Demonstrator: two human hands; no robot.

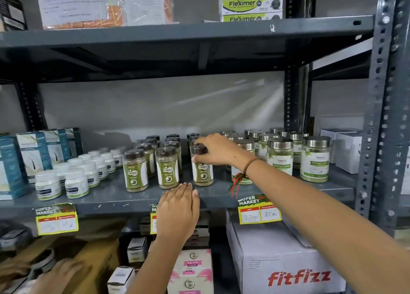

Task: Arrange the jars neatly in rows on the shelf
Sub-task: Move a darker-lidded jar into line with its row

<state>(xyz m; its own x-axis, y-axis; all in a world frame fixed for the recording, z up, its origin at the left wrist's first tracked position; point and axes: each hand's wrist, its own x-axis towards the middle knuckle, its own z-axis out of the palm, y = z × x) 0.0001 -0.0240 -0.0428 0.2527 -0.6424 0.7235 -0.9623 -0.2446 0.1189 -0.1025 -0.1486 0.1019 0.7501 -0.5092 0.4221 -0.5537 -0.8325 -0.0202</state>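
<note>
On the grey metal shelf (277, 192) stand brown-lidded jars with green labels in three rows running front to back. My right hand (216, 149) grips the lid and upper body of the front jar of the right row (203, 174), which stands upright on the shelf. The front jars of the middle row (167, 167) and left row (135, 170) stand beside it. My left hand (178, 207) rests flat, palm down, on the shelf's front edge just below the middle jar, holding nothing.
Silver-lidded glass jars (280, 156) fill the shelf to the right; small white bottles (76, 182) and teal boxes (28, 154) fill the left. Yellow price tags (259, 211) hang from the edge. A white FitFizz carton (288, 267) sits below. Another person's hand (60, 276) shows at bottom left.
</note>
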